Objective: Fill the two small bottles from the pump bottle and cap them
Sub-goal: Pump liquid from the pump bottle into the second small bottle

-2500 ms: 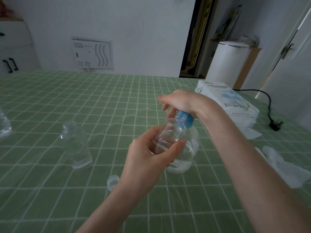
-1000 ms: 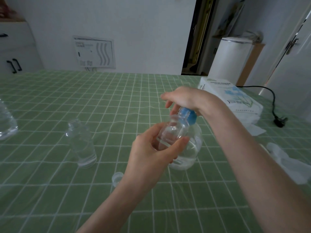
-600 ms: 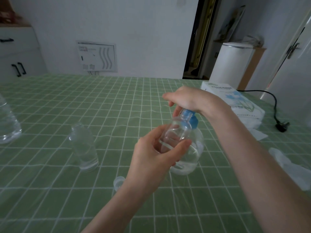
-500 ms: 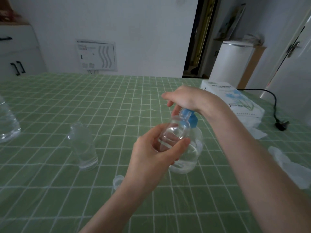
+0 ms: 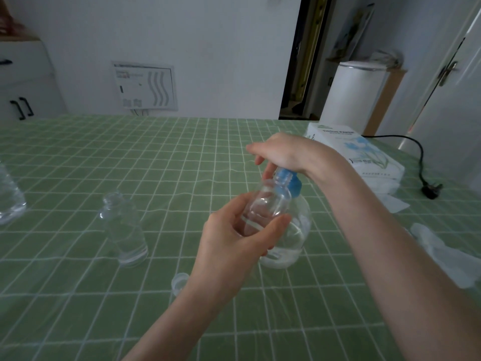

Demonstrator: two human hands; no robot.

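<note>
Left hand [image 5: 231, 246] holds a small clear bottle [image 5: 268, 204] up against the pump bottle [image 5: 291, 230]; right hand [image 5: 283, 152] lies over the blue pump head [image 5: 289, 182].

The left hand grips the small bottle, tilted, its mouth at the pump head. The right hand is curled closed over the pump top. The pump bottle stands on the green checked surface [image 5: 156, 165], near its middle. A second small bottle [image 5: 125, 230], uncapped, stands well apart toward the left edge. A small cap [image 5: 179, 281] lies just beside the left wrist.
</note>
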